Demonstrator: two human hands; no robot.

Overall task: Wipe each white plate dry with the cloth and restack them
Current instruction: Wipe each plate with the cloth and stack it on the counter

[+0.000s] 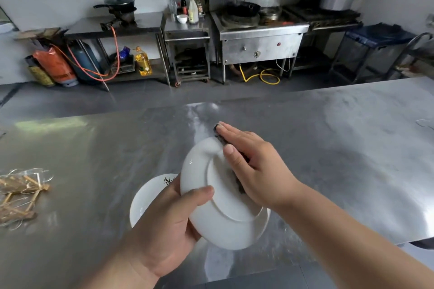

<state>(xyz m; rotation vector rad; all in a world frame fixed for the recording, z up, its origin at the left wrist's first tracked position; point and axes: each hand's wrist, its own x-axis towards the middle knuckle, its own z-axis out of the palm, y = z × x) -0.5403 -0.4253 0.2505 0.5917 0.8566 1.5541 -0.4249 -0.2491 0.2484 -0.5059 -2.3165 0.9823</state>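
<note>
Mid-wipe at a steel kitchen table (328, 148): my left hand (164, 225) grips a white plate (225, 213) by its rim, with the thumb hooked over the underside and the other fingers hidden behind it. My right hand (253, 166) lies flat, fingers straight, pressing a dark cloth (216, 131) against the plate's back. The plate is held up off the table, tilted on edge between the two hands, its foot ring facing me. The cloth shows only as a dark strip past the right fingertips and along the edge of the palm; the rest is under the hand.

From my seat, I judge the step in hand to be drying the underside. To do it well I would sweep the cloth round the foot ring, where water likely collects, then out to the rim. I would turn the plate with the left hand so the patch under its thumb gets wiped too. A glazed rim may slip, so I would press lightly.

The plate is glossy, plain white, with no chip showing; whether it is wet I cannot tell. A second plate (145, 197) with a dark printed mark lies on the table just past the left hand, partly covered by it. Far out to that hand's left sits a packet of sticks (21, 192)
</note>
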